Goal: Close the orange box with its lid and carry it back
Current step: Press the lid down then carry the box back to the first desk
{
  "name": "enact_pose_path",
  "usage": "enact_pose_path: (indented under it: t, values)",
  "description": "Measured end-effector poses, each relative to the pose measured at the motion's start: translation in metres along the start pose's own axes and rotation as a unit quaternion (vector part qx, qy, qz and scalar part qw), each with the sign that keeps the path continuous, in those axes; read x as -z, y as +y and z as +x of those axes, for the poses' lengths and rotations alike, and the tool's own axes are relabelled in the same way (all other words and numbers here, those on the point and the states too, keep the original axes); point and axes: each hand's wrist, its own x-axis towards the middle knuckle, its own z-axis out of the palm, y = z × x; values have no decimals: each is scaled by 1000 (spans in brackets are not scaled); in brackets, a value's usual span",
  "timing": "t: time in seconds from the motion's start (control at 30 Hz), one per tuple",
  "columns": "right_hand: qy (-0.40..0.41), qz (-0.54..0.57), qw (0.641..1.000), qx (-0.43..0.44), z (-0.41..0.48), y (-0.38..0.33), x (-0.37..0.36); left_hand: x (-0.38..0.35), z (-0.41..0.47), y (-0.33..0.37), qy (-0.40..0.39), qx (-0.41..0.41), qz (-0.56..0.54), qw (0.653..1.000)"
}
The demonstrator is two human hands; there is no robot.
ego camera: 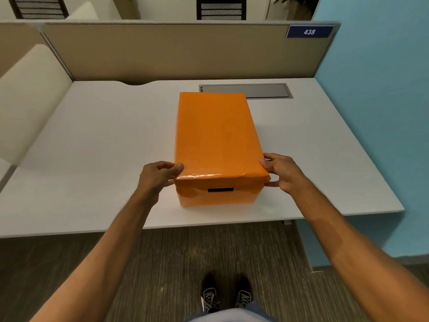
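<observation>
1. Head view, nearest: two dark lace-up shoes (226, 296) on a striped carpet floor (69, 263), below the bench's near edge.
2. Left hand (157, 174) grips the near-left corner of the lid (216, 133), thumb on top, fingers curled against the side.
3. Right hand (282, 171) grips the near-right corner of the lid likewise, thumb on top, fingers on the side.
4. Orange box (218, 197) stands on the white bench (92, 147), near its front edge, lid seated on top; a dark slot (220, 189) marks the near face.
5. Grey cable hatch (267, 90) lies just beyond the box, to the right.
6. Beige partition (174, 52) bears a blue plate (310, 31) reading 438.
</observation>
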Motion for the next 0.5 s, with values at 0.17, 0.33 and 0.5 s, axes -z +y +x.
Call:
enact_pose_path:
  t: [0.17,0.33,0.5]
  values:
    - [0,-18,1000,15,2,3,-3,-1,0,-6,7,6,5,1000]
    - [2,-36,999,23,5,6,-5,-3,3,-13,13,1,10,1000]
    - [-2,-27,999,19,7,13,-5,-2,5,-21,5,-15,19,1000]
